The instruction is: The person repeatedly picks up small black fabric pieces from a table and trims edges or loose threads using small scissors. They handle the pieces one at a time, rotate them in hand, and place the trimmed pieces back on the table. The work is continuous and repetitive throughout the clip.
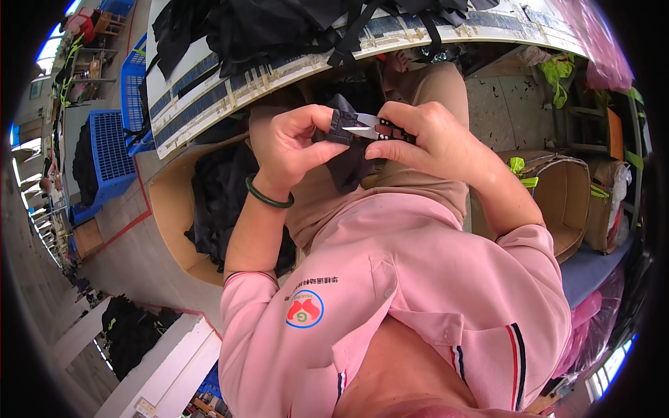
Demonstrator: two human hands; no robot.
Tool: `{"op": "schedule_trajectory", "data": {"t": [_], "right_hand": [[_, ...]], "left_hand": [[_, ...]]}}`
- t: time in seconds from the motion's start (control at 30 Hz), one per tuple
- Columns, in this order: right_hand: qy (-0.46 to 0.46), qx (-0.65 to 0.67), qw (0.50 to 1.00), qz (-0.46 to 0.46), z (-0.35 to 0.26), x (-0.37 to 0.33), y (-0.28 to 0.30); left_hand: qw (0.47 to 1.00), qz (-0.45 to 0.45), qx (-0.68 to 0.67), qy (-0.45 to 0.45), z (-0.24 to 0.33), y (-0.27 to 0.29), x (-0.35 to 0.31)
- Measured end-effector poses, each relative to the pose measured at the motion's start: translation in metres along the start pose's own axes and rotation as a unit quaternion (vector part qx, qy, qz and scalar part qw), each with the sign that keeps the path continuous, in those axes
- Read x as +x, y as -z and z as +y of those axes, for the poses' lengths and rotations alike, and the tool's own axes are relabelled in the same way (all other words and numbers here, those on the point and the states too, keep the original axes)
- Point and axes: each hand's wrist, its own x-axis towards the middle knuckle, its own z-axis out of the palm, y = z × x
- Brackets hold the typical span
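Observation:
Over my lap, my left hand [296, 143] pinches a piece of black fabric [342, 127] between thumb and forefinger; the rest of the cloth hangs down below it. A green bangle sits on that wrist. Held in my right hand [421, 136] is a pair of thread snips [396, 131] with a black handle, its silver blades pointing left. The blade tips lie at the edge of the fabric, close to my left fingertips. Whether they touch the cloth or only overlap it, I cannot tell.
A worktable edge [320, 61] crosses the far side, piled with black cloth [272, 31]. Left of my legs stands a cardboard box [174, 202] holding black fabric. Another cardboard box [568, 202] is on the right. Blue crates [115, 164] stand farther left.

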Motion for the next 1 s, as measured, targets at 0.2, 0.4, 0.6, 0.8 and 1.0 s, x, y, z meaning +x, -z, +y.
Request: {"op": "schedule_trajectory", "data": {"t": [0.2,0.4,0.6,0.8,1.0], "right_hand": [[0.020,-0.016,1.000,-0.011,0.001,0.003,0.000],[0.016,0.014,1.000,-0.022,0.006,0.001,-0.004],[0.005,0.054,0.998,-0.021,0.007,-0.003,-0.004],[0.009,0.058,0.997,-0.046,0.015,-0.008,-0.005],[0.037,0.082,0.989,-0.117,0.012,-0.008,0.004]], "left_hand": [[0.999,-0.041,0.008,0.019,-0.001,0.003,0.000],[0.998,-0.063,0.014,0.000,-0.004,0.004,0.001],[0.996,-0.086,0.001,0.001,-0.001,0.000,0.004],[0.989,-0.130,-0.061,0.036,0.000,0.002,0.005],[0.959,-0.223,-0.123,0.120,-0.003,0.020,0.010]]}}
